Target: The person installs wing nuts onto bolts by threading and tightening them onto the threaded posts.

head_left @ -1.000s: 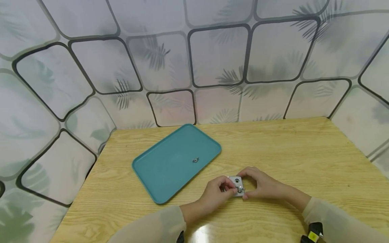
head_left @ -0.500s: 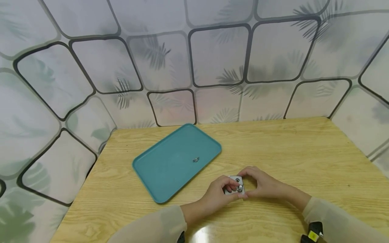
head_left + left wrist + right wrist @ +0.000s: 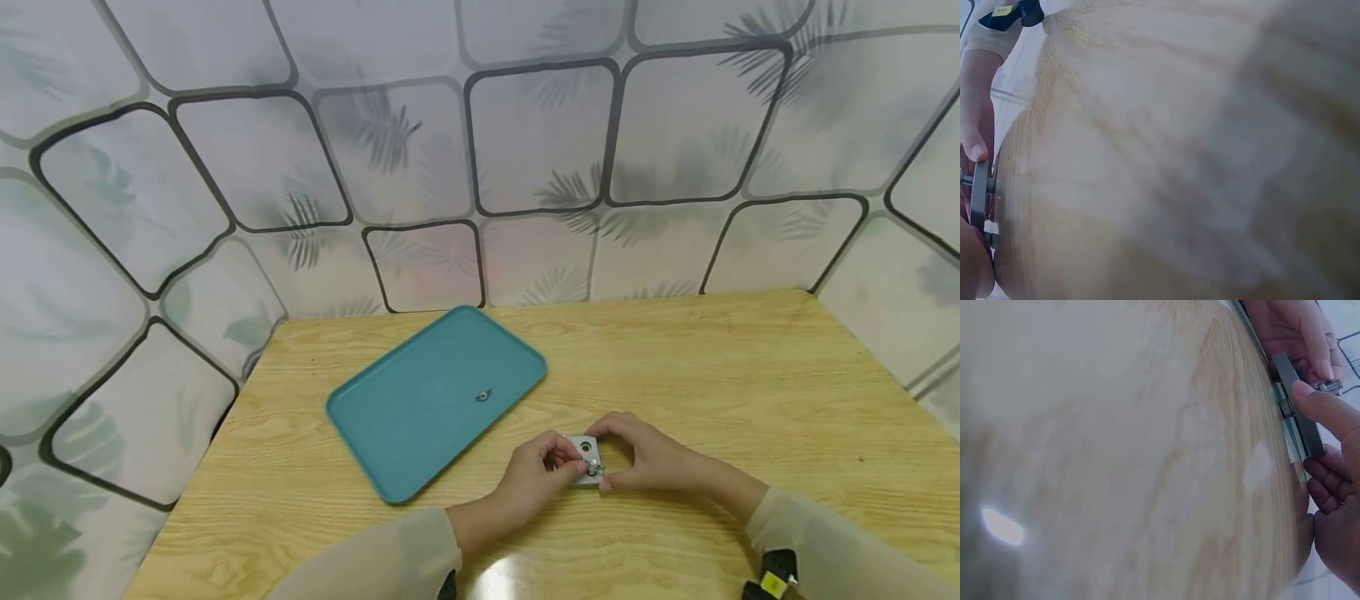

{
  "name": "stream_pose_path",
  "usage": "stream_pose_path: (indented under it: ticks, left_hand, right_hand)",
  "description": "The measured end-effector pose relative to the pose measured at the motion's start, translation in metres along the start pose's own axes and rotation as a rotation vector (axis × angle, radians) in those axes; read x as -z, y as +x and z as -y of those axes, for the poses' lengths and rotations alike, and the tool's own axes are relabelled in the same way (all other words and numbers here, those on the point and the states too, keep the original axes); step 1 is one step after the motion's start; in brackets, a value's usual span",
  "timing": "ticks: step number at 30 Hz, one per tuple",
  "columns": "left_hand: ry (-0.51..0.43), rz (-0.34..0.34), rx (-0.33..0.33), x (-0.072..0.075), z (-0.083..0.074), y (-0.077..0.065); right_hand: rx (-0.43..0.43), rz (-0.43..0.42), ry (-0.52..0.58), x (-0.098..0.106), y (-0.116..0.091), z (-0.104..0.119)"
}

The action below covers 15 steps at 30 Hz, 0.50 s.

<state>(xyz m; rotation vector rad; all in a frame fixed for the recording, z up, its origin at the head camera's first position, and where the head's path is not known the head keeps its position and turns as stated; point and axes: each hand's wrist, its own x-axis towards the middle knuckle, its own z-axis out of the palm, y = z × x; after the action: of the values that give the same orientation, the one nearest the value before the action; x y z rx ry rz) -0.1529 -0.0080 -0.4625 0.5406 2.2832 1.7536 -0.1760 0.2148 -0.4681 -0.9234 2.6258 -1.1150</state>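
Observation:
A small grey metal plate (image 3: 587, 447) with a hole in it is held low over the wooden table between both hands. A bolt with a small wing nut (image 3: 593, 467) stands up from its near part; bolt heads (image 3: 991, 185) show under the plate in the left wrist view. My left hand (image 3: 534, 475) reaches in from the left, fingertips pinching at the wing nut. My right hand (image 3: 651, 458) grips the plate's right side between thumb and fingers. In the right wrist view the plate (image 3: 1300, 406) appears edge-on, and the left fingers partly hide the nut.
A blue-green tray (image 3: 420, 417) lies to the left on the wooden table (image 3: 712, 375). One more wing nut (image 3: 483, 395) rests in it near the right edge. A patterned curtain (image 3: 540, 142) surrounds the table's back and sides.
The left fingers moved over the wing nut half a second ago and are now back on its left side. The wing nut has turned. The right hand keeps its grip on the plate.

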Motion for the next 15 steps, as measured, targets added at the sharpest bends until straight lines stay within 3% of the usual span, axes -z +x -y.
stream_pose_path:
  ticks: [6, 15]
  left_hand:
    - [0.005, 0.015, 0.004, 0.0002, -0.0011, 0.0005]
    - [-0.031, 0.091, -0.007, 0.0014, -0.001, -0.0016]
  right_hand:
    - [0.007, -0.003, 0.006, 0.0005, -0.0003, 0.0018]
    - [0.046, -0.006, 0.013, 0.0014, -0.0007, 0.0009]
